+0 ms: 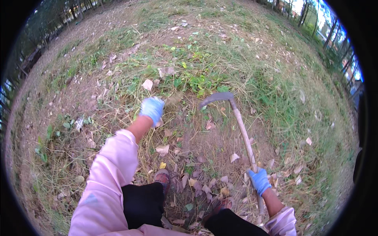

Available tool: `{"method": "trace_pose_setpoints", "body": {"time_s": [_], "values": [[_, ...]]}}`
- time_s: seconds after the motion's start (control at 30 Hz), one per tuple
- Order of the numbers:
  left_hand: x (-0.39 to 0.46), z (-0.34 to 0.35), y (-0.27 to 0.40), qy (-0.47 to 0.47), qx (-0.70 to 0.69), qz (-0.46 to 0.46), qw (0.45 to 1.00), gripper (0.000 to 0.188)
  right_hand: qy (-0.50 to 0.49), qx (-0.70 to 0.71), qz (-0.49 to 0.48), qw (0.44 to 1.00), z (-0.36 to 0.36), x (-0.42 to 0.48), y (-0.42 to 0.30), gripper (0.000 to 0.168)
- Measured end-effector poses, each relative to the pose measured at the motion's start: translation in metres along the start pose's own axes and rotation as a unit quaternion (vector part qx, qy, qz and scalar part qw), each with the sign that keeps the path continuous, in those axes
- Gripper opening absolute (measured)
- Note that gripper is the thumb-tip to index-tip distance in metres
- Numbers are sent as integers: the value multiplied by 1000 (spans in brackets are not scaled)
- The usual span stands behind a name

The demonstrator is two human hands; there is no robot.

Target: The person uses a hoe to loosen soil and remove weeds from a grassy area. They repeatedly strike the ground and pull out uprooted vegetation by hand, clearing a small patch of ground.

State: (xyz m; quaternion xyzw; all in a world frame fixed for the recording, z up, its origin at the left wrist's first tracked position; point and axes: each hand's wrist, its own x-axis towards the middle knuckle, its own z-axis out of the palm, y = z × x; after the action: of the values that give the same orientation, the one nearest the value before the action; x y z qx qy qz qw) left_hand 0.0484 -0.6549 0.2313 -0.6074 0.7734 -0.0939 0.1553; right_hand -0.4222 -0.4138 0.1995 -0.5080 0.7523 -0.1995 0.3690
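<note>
A sickle (244, 132) with a curved metal blade and a long wooden handle is gripped near the handle's lower part by my right hand (260, 180), which wears a blue glove. Its blade lies ahead of me, the tip pointing left, close to green leafy weeds (196, 81). My left hand (152, 109), also in a blue glove, is blurred at the left of the blade, over dry grass (147, 132). Its fingers are turned away from the camera, so what they hold, if anything, is not clear.
My shoes (162, 177) stand on ground strewn with dry leaves (206, 188). Taller green grass (274, 103) grows to the right of the sickle, and bare soil shows at the left. Trees (330, 32) line the far edges.
</note>
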Motion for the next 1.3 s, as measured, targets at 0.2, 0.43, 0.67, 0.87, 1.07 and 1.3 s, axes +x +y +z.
{"method": "trace_pose_setpoints", "body": {"time_s": [0.2, 0.43, 0.67, 0.87, 1.07, 1.3], "values": [[14, 85, 127, 42, -24, 250, 967, 21, 94, -97, -27, 990, 13, 94, -45, 37], [115, 103, 62, 55, 72, 144, 985, 35, 106, 43, -98, 989, 113, 237, -217, 43], [145, 96, 49, 172, -109, 87, 975, 32, 77, 1, -82, 994, 205, 331, -260, 35], [174, 107, 6, 201, 12, -55, 978, 83, 16, -3, -58, 998, 270, 206, -159, 39], [210, 91, 38, 25, -106, -42, 993, 114, 39, -98, 47, 993, 262, 131, -48, 39], [214, 136, 53, -135, -182, -89, 970, 55, 105, -13, -62, 992, 220, 209, -143, 31]]}}
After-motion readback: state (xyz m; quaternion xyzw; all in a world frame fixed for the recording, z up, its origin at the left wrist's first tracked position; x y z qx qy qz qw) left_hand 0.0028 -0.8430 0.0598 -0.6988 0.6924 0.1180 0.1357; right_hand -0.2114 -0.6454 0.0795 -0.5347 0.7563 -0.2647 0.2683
